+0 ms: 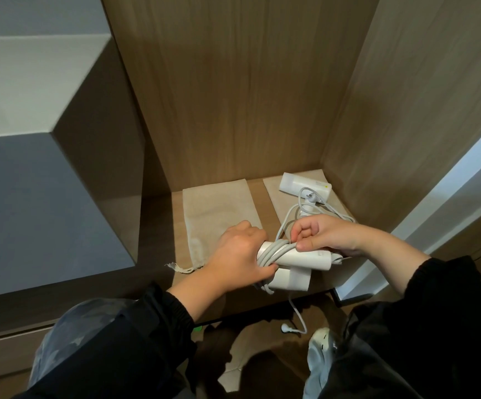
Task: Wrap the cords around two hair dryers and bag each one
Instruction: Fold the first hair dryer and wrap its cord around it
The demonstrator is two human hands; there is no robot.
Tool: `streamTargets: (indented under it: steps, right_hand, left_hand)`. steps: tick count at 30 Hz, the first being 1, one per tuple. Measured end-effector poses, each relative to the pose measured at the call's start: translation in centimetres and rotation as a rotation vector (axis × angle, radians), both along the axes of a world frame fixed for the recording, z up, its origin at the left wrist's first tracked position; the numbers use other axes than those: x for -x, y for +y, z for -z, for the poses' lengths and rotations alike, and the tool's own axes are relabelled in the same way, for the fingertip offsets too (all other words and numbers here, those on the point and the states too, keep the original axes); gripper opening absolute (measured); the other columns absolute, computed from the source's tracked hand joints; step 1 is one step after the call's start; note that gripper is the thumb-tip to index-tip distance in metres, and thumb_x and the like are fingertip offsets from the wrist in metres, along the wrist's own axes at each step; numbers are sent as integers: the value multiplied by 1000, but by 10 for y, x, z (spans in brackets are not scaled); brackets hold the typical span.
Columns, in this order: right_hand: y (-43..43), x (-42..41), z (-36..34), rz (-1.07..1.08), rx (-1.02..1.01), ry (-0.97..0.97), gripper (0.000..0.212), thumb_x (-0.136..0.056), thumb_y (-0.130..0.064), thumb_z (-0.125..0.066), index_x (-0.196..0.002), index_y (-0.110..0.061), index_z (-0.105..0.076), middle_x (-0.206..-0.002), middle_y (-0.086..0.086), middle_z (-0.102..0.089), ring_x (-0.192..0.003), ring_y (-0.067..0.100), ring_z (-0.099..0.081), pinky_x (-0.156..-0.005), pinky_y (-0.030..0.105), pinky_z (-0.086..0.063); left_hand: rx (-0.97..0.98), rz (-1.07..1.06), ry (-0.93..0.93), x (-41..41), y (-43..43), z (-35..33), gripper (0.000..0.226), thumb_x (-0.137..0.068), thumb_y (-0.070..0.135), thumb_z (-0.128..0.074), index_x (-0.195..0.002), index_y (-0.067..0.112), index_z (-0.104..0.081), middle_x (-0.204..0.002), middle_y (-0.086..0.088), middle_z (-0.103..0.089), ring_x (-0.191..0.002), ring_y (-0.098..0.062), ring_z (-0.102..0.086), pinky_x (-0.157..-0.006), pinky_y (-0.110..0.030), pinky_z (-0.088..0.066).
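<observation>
A head-height view looked down into a wooden alcove (247, 96) with a low shelf (262, 205) at its base. Two bare hands in black sleeves (158, 326) met over the front of the shelf. The left hand (239, 254) gripped one end of a white hair dryer (305, 259), its fingers curled round the barrel and over several coils of pale cord (273, 250) wound around it. The right hand (328, 234) sat on top of the barrel with thumb and fingers curled tight, pinching a strand of that cord against the dryer. The barrel lay crosswise near the shelf's front edge with the handle pointing toward the person; whether it rested on the shelf or was held just above it could not be told. The unwound end of the cord hung below the shelf edge, its plug (285, 328) dangling near the floor beside a white shoe (322, 347). A second hair dryer (305, 182) lay at the back right of the shelf on the right bag (273, 191), a flat beige cloth pouch, with its loose cord (292, 210) trailing in open loops toward the hands. The left bag (219, 214), of the same cloth, lay flat just beside it, with its drawstring at the end nearest the person.
</observation>
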State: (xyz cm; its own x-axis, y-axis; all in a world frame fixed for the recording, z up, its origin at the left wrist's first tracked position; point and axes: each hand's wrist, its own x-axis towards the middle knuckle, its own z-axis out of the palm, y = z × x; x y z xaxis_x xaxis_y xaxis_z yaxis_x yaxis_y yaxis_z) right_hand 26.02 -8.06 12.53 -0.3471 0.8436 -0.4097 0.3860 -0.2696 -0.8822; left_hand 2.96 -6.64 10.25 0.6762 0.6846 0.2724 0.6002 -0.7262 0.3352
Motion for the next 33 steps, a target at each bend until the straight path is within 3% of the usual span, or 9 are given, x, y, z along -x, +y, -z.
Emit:
streamTargets:
  steps: [5,8,11,17,22,27,30,31,33]
  right_hand:
    - [0,0,2,17,4,33,17,-72,-14,-77,-85,-11,-67,-85,10,-63,-76,12,-59,-68,17,-49]
    - [0,-4,4,6,44,79,33,-64,-25,-78,-90,-9,-67,-88,10,-64,-79,14,-61,-70,18,-50]
    - [-4,-13,4,-36,145,187,37,-65,-24,-79,-95,-8,-65,-89,8,-66,-78,13,-63,-70,20,-51]
    - [-7,-19,9,85,182,357,44,-45,-37,-94,-73,-11,-71,-72,3,-63,-63,10,-61,-56,20,-51]
    - [-7,-22,9,141,230,487,42,-45,-29,-95,-74,-11,-72,-74,7,-64,-66,15,-63,-56,25,-54]
    - [-10,-18,11,194,291,543,42,-42,-16,-95,-79,-7,-75,-80,13,-68,-64,19,-68,-48,23,-56]
    - [-13,-7,9,379,298,516,11,-58,-11,-85,-65,-8,-77,-75,14,-68,-59,20,-69,-53,27,-58]
    - [-14,-3,10,434,297,572,13,-54,-9,-86,-63,-8,-77,-73,15,-69,-60,21,-70,-54,29,-59]
    - [-15,0,16,439,258,651,49,-30,-12,-97,-74,-7,-78,-79,15,-72,-70,24,-72,-60,35,-59]
  left_hand:
    - [21,-28,-29,3,-2,-3,38,-75,48,-69,-99,20,-65,-90,3,-63,-84,-13,-54,-67,-25,-43]
    - [30,-37,-32,4,-2,-5,38,-75,49,-69,-102,21,-65,-92,4,-63,-84,-12,-56,-68,-28,-47]
    - [32,-26,-38,5,-3,-6,39,-75,48,-69,-102,21,-65,-92,4,-62,-83,-13,-56,-68,-30,-49]
    - [137,-75,-108,2,-4,-11,39,-73,43,-75,-99,16,-66,-93,0,-62,-82,-17,-57,-70,-34,-49]
    - [340,-118,-204,-2,-2,-19,39,-69,35,-81,-100,18,-66,-96,3,-61,-84,-14,-57,-74,-29,-50]
    - [516,-137,-284,1,0,-16,34,-66,29,-84,-94,21,-66,-90,7,-63,-78,-8,-58,-66,-16,-47]
    - [615,-167,-339,1,-1,-18,30,-68,26,-84,-90,25,-64,-83,11,-63,-71,0,-57,-59,-7,-45]
    - [652,-188,-366,0,-1,-19,28,-68,25,-84,-88,26,-64,-80,13,-62,-70,1,-57,-58,-7,-45]
    - [707,-234,-408,-1,0,-18,26,-69,24,-83,-86,25,-64,-79,11,-63,-69,-1,-57,-57,-9,-46]
